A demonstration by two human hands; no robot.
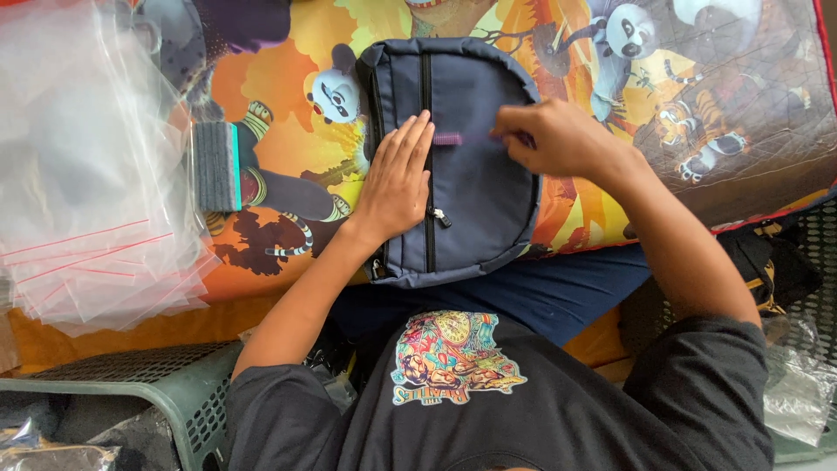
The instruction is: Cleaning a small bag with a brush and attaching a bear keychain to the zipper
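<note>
A small navy blue bag (475, 187) with black zippers lies flat on a bright cartoon-printed cloth (288, 139). My left hand (397, 179) rests palm down on its front, fingers together, beside the long central zipper. My right hand (558, 135) is pinched on a small purple brush-like tool (453, 139), holding its bristled end against the bag just past my left fingertips. A metal zipper pull (442, 217) lies below my left hand.
A pile of clear zip bags with red seal strips (83, 174) covers the left side. A grey felt block with a teal edge (216, 166) lies next to it. Green plastic baskets stand at lower left (174, 384) and at right (815, 262).
</note>
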